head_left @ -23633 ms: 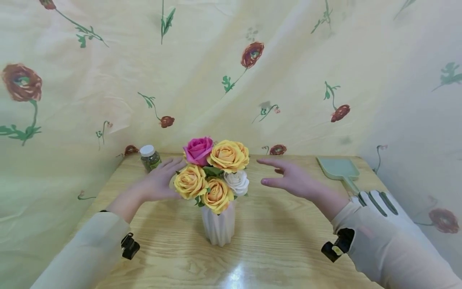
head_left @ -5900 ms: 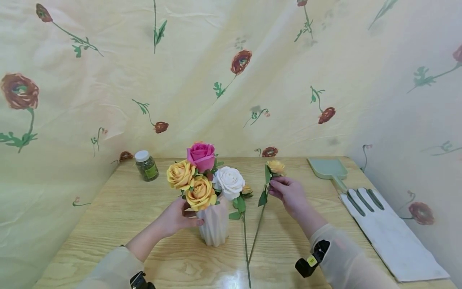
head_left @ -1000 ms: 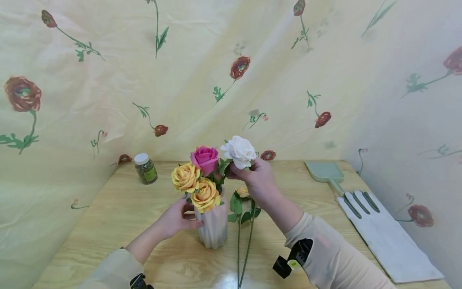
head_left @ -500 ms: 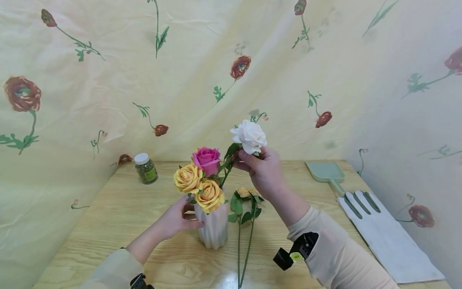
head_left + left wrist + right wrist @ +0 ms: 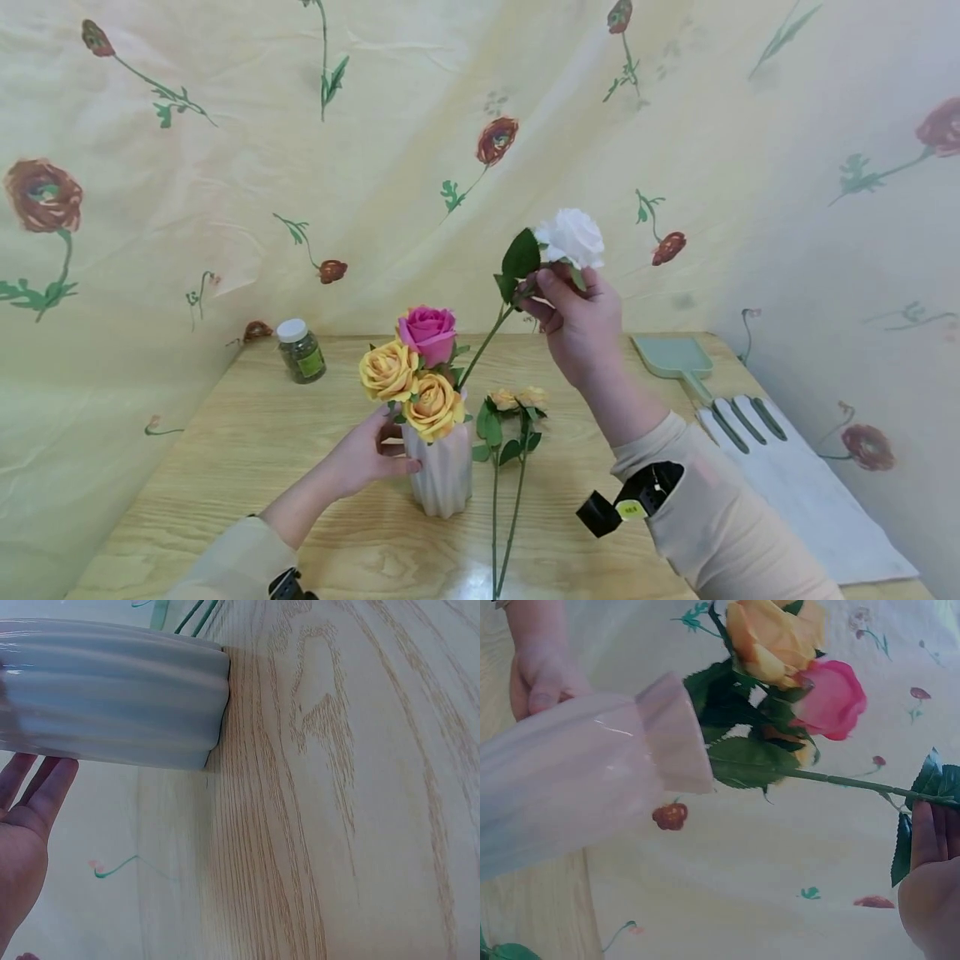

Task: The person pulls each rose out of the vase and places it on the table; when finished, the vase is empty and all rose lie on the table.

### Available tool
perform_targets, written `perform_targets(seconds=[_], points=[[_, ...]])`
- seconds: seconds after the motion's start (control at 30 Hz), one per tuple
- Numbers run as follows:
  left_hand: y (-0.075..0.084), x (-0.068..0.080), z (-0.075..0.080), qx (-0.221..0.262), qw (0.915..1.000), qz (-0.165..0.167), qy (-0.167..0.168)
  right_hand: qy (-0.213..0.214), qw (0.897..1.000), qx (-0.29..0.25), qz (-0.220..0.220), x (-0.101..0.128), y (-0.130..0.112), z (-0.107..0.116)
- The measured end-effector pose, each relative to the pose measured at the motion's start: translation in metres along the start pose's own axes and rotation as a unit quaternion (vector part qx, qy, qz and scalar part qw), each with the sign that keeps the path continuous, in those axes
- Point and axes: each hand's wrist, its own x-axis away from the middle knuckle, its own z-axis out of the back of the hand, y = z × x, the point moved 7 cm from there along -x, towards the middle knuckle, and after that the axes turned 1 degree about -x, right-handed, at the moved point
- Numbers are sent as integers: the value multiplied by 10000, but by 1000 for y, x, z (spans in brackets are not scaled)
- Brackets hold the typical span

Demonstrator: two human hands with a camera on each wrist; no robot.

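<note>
Right hand (image 5: pixel 581 329) is up high, fingers pinching the white rose (image 5: pixel 572 237) just under its bloom, the stem slanting down from the hand with its lower end inside the white ribbed vase (image 5: pixel 444 471). Left hand (image 5: pixel 366 458) grips that vase's side, thumb across the front. In the vase: a pink rose (image 5: pixel 428 332) and two yellow roses (image 5: pixel 408 387). Just below the right hand, two small yellow stems (image 5: pixel 510 450) lie on the table (image 5: pixel 225 450) beside the vase.
</note>
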Motion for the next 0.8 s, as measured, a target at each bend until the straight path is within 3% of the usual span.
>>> perform_targets(seconds=[0.3, 0.6, 0.8], points=[[0, 0, 0, 73, 9999, -116, -13, 11, 9979, -456, 449, -13, -25, 19], [3, 0, -1, 145, 9999, -58, -20, 721, 9914, -817, 719, -17, -44, 51], [18, 5, -2, 157, 9999, -17, -27, 1052, 9912, -585, 547, -15, -44, 70]])
